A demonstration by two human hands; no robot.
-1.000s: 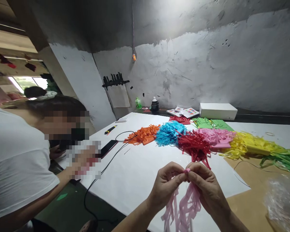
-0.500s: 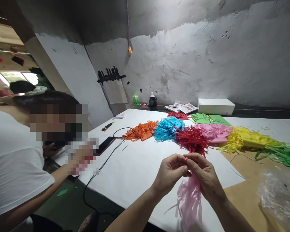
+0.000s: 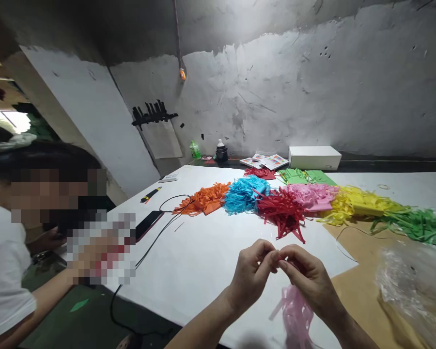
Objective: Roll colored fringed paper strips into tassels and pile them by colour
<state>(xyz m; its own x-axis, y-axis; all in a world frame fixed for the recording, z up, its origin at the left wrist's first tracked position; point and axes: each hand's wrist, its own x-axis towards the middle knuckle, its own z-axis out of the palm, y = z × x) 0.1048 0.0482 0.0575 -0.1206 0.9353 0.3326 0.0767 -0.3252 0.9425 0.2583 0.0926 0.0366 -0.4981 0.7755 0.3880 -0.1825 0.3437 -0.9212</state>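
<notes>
My left hand (image 3: 255, 275) and my right hand (image 3: 310, 277) meet fingertip to fingertip above the white-covered table. Both are closed in a pinch at the top of a pink paper tassel (image 3: 297, 312). Only a tiny pink bit shows between the fingertips; the rest of the tassel's top is hidden by my fingers. Its loose strips hang down below my right hand. Just beyond my hands lies a bundle of dark red fringed paper (image 3: 281, 211), beside a pink fringed bundle (image 3: 314, 196).
Blue (image 3: 245, 194), orange (image 3: 207, 198), yellow (image 3: 365, 202) and green (image 3: 417, 225) fringed paper lies across the table. Clear plastic wrap (image 3: 414, 286) sits at right on brown paper. At left, a person in a white sleeve (image 3: 3, 271) leans over, near a phone (image 3: 147, 225) and black cable.
My hands have dropped slightly and the fingertips have come closer together. The pink tassel hangs lower and further right. The view has turned a little to the right.
</notes>
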